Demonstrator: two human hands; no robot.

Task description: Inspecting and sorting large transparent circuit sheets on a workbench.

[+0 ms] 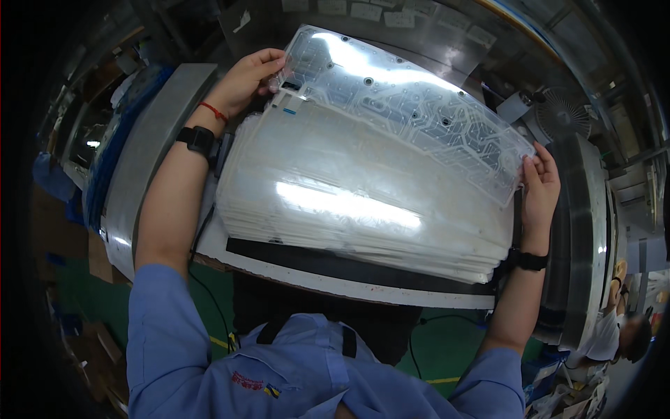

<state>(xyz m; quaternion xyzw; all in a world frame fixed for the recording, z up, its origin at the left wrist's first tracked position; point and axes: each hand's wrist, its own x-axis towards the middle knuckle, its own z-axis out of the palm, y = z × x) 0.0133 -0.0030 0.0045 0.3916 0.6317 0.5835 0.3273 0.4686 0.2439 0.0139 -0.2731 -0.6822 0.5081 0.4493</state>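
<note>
A clear plastic sheet with printed circuit-like traces and several small dark-ringed holes, a membrane circuit sheet (398, 105), is stretched between my two hands. My left hand (248, 80) pinches its far left corner, while my right hand (541, 185) grips its right edge. The sheet tilts up at the far side, and light glares off its upper part. Just below it lies a thick stack of translucent sheets (349, 167), its layers slightly uneven along the near edge. Whether the held sheet touches the stack cannot be made out.
The stack rests on a black mat (335, 265) over a white-edged table (279, 276). Grey metal surfaces flank both sides (157, 146). A fan (562, 112) stands at the far right. Cables hang by the table's front. Another person (618, 339) is at the far right edge.
</note>
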